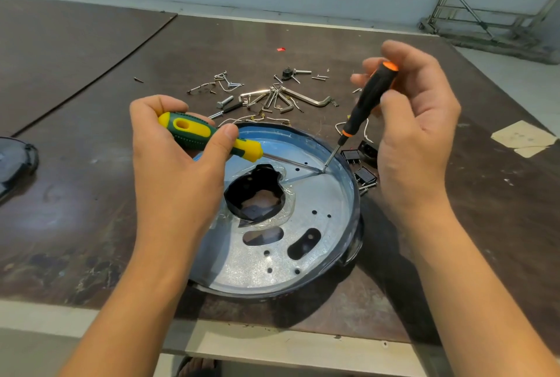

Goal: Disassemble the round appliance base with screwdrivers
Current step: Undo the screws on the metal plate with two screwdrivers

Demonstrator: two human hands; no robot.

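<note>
**Both screwdriver tips met at the far-right edge of the base plate**

The round appliance base (318, 194) lay flat on the bench (91, 164), central and near, between the two forearms. The left hand (169, 164) gripped the yellow-and-green screwdriver (209, 134), with fingers curled round the handle and the thumb on top. Its long axis ran almost level from left to right, and the shaft crossed the plate. The right hand (415, 134) pinched the black-and-orange screwdriver (368, 100) on its handle. That tool was steeply tilted, handle far and right, tip down and left.

Both tips converged on one spot at the far right of the plate, just inside the dark rim. The right hand stood nearer to that spot. Whether a screw head sat under the tips could not be told, as the detail was too small.

The base served as a shallow dish holding the galvanised plate, which had a dark central opening (257, 191) edged in clear film. No loose fasteners were seen inside it. Loose screws (227, 82), hex keys (303, 97) and black switch parts (360, 161) lay outside it, far and right.
</note>
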